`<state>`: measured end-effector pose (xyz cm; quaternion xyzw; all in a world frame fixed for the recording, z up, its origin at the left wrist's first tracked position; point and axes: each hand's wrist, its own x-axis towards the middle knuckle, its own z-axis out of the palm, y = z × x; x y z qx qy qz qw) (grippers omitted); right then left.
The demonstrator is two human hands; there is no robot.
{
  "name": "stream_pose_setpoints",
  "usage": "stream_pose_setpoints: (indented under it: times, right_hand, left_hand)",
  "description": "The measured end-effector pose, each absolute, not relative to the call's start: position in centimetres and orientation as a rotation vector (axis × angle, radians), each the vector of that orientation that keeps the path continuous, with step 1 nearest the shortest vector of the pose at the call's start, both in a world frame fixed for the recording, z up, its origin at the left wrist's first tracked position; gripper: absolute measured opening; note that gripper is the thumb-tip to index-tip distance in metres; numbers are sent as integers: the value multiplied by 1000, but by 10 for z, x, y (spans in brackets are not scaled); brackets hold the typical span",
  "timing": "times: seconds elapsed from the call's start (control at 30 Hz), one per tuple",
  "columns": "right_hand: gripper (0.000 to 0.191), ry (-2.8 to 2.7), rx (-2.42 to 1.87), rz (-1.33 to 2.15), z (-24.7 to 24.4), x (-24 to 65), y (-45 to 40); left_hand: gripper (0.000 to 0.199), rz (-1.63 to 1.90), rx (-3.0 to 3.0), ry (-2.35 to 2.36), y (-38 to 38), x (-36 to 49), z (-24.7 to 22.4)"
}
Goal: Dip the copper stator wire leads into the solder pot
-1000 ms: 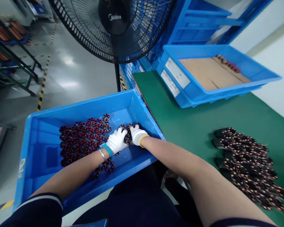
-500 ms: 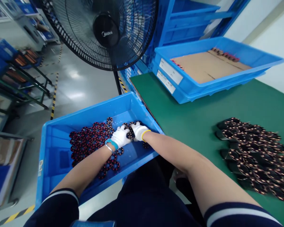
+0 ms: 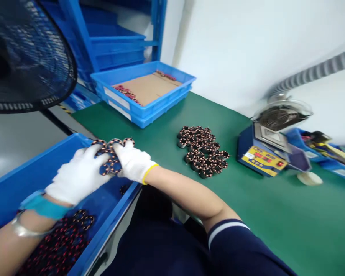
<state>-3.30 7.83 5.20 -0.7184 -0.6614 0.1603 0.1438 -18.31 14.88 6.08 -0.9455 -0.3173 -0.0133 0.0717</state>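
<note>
Room brightly, fairly evenly lit. Slight blur noted on the left hand [image 3: 77, 176]; the right hand [image 3: 135, 163] rendered crisper. Beyond the hands, the wall [image 3: 232, 50] is washed pale. Under them, the box [image 3: 25, 180] is shaded. The fan [image 3: 57, 76], far left, and hose [image 3: 313, 73], far right, are smeared. Outer edges stretched.

The left hand [image 3: 77, 176] and right hand [image 3: 133, 161], both in white gloves, face each other close together in a firm two-handed grip, backs turned upward and fingers bent inward. The left forearm [image 3: 8, 245] slants up from the lower left corner to its wrist [image 3: 43, 211], while the right forearm [image 3: 184, 191] reaches leftward from a slightly bent elbow [image 3: 215, 214] below a dark sleeve [image 3: 235, 245].
</note>
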Motion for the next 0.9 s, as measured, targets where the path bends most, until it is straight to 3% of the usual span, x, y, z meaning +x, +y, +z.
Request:
stream_pose_setpoints:
  times: [0.37,0.53,0.63,0.77,0.9]
  right_hand:
    - [82,-1249,-2867,541,45,79,-8]
    - [94,-1277,-2910,516,54,90,-18]
    - [101,-1302,-2841,332,59,82,-41]
    - [66,-1527,-2512,48,47,55,-74]
    - [51,-2059,-2013,281,15,27,-65]
  left_hand:
    - [43,146,-3206,-105,118,-2,31]
    - [70,221,-3270,-19,114,9,38]
    - [89,99,-3354,-65,127,-16,53]
    - [90,-51,-3405,-505,154,-65,53]
    - [87,-80,-3473,-690,160,-72,24]
